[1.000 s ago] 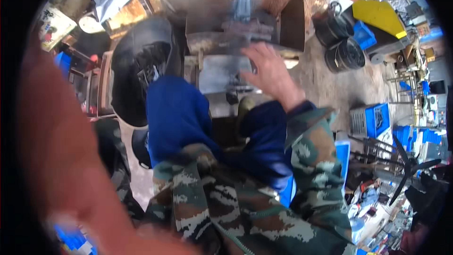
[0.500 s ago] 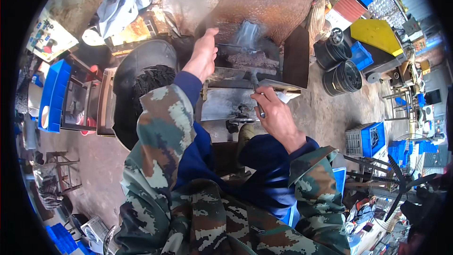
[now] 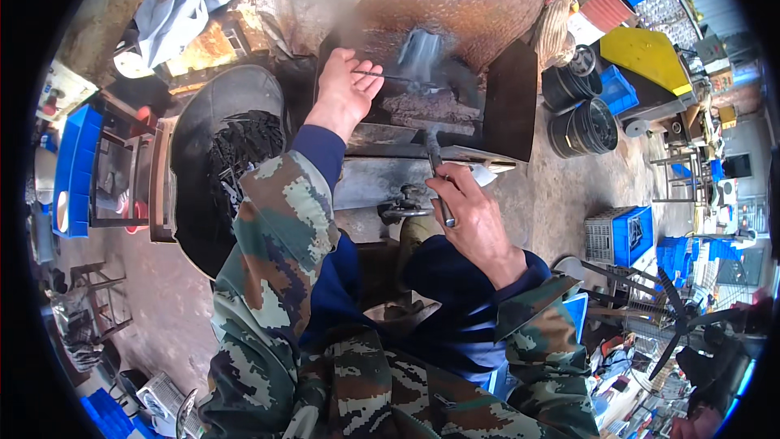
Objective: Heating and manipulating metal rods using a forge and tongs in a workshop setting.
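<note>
Left hand (image 3: 343,96) has rolled palm-up, pinching thin rod (image 3: 390,76); right hand (image 3: 479,219) clasps metallic tool (image 3: 434,151).

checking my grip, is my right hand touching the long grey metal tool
Touching: the head view shows the right hand closed around the grey metal tool.

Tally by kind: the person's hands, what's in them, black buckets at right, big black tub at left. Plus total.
Hands: 2 (left hand, right hand)
Thin rod, in the left: 1
Hand tool, in the right: 1
Black buckets: 2
Black tub, dark pieces inside: 1
Total: 7
</note>
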`<state>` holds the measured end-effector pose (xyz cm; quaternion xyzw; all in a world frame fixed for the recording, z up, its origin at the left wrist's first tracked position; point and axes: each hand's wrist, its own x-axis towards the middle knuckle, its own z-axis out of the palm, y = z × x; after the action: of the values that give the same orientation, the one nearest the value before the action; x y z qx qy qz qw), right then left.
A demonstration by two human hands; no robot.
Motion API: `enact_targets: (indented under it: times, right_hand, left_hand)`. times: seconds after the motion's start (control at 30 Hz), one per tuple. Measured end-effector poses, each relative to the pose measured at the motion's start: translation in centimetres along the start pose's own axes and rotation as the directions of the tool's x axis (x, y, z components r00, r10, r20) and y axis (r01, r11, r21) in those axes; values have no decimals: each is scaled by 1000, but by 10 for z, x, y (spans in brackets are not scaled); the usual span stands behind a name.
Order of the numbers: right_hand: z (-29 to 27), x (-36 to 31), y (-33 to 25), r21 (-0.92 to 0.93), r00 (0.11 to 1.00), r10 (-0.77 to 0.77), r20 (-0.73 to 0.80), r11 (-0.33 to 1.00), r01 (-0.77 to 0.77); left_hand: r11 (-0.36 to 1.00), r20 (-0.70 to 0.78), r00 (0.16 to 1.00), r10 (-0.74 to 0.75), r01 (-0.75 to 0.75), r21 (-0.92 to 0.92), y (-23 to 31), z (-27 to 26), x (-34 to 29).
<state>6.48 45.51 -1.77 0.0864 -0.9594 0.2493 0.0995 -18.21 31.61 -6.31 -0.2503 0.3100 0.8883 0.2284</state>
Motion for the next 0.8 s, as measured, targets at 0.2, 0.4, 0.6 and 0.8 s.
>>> enact_targets:
  times: [0.2, 0.4, 0.6, 0.8]
  right_hand:
    - [-3, 4, -5, -57, 999, -34, -39, 998, 32]
    - [-2, 11, -18, -58, 999, -22, -38, 998, 20]
    - [-11, 28, -24, 56, 939, 243, -245, 970, -236]
    - [-30, 79, -1, 355, 850, 368, -377, 905, -234]
  left_hand:
    - [996, 131, 987, 89, -87, -22, -25, -6, 8]
    - [999, -96, 995, -22, 17, -49, -19, 10, -5]
    - [986, -38, 999, -34, 27, -166, -5, 15, 1]
    - [994, -51, 998, -28, 22, -104, 12, 48, -1]
